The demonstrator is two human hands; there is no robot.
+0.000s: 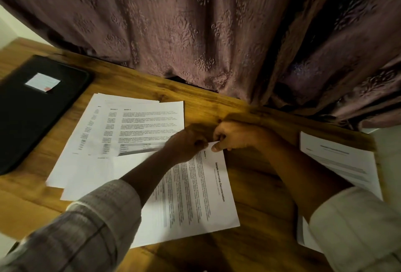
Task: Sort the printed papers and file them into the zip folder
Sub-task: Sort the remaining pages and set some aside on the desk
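A printed sheet headed "Sample Internship Documentation" (195, 195) lies in front of me on the wooden table (256, 185). My left hand (188, 141) and my right hand (230, 137) meet at its far corner, and both pinch that corner. Several more printed sheets (121, 128) lie fanned out to the left, partly under the front sheet. Another small stack of papers (338, 159) sits at the right, partly hidden by my right sleeve. The black zip folder (32, 109) with a white label lies shut at the far left.
A heavy purple patterned curtain (195, 33) hangs along the table's far edge and drapes onto it at the right. The table's right edge runs just beyond the right stack.
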